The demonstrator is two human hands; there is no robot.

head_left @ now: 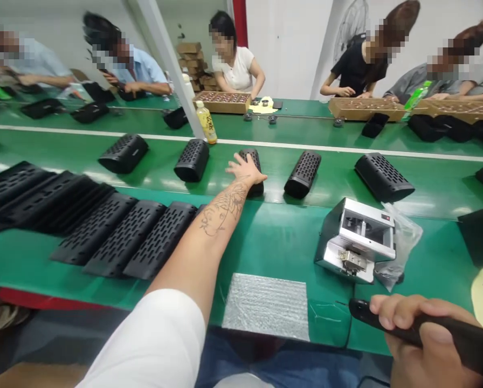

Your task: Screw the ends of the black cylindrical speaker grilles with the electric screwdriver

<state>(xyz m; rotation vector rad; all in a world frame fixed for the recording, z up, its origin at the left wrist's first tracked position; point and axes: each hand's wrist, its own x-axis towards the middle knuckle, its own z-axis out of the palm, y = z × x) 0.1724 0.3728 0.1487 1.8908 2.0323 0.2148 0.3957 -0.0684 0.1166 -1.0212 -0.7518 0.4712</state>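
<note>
Green worktop, one held tool, one machine

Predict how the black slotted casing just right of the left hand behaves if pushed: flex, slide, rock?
The casing probably won't flex much: its outline looks crisp and undented. It may slide easily, since the green surface under it looks glossy. Its rounded edges could let it rock a little.

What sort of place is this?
Probably a factory assembly line: perforated black casings spaced along a green conveyor, workers opposite, and apparently an electric screwdriver in the wearer's right hand.
</note>
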